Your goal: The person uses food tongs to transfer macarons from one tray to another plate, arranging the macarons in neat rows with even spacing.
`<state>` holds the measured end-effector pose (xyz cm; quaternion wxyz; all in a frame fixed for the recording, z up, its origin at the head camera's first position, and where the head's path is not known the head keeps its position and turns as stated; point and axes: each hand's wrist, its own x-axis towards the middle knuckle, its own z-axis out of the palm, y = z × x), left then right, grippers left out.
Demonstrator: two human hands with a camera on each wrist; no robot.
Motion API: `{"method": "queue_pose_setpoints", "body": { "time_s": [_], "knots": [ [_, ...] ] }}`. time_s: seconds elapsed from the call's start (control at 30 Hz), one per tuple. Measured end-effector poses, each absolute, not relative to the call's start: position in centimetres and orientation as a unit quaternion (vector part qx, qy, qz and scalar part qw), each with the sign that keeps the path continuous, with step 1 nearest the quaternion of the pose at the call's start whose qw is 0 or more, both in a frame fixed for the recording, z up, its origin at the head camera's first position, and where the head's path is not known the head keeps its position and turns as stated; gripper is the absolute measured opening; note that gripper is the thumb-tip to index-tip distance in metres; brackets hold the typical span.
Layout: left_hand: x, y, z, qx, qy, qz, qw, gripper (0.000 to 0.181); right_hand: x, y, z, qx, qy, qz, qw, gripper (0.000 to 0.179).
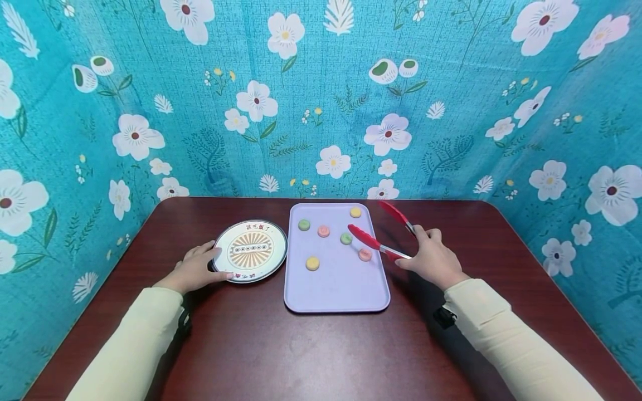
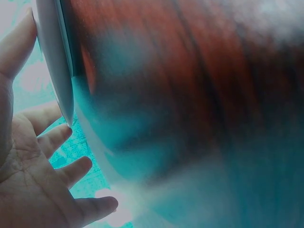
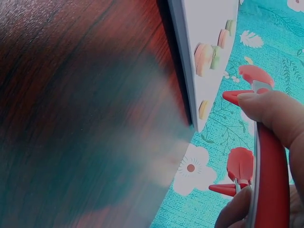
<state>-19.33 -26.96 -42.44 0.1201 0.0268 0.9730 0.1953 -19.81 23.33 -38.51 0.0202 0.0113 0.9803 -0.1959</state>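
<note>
At the left, my left hand [image 1: 198, 268] touches the rim of a round white plate [image 1: 278, 250]; its thumb lies along the near rim and its fingers spread at the outer edge. In the left wrist view, the plate [image 2: 54, 61] shows edge-on beside the splayed fingers. My right hand [image 1: 433, 259] grips a pair of red-tipped tongs [image 1: 363, 237], whose arms stand spread apart with nothing between them. One tip overlaps the tray's right side, close to a green macaron [image 1: 346, 238] and a pink macaron [image 1: 365, 254]; the other tip is beyond the tray's right edge.
A lilac tray [image 1: 336, 295] lies mid-table, holding several macarons, among them a yellow one [image 1: 312, 263], a pink one [image 1: 323, 230] and a green one [image 1: 304, 224]. Another yellow macaron [image 1: 355, 212] sits near its far edge. Behind the dark wooden table [image 1: 241, 345] hangs a flowered turquoise cloth [image 1: 311, 111].
</note>
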Motion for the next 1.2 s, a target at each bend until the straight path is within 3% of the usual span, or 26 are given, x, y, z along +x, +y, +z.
{"method": "queue_pose_setpoints", "body": {
  "time_s": [1.2],
  "knots": [
    [-19.4, -26.9, -42.3, 0.035, 0.972, 0.192, 0.129, 0.103, -19.1, 21.8, -38.0, -0.036, 0.981, -0.185, 0.043, 0.103]
  ]
}}
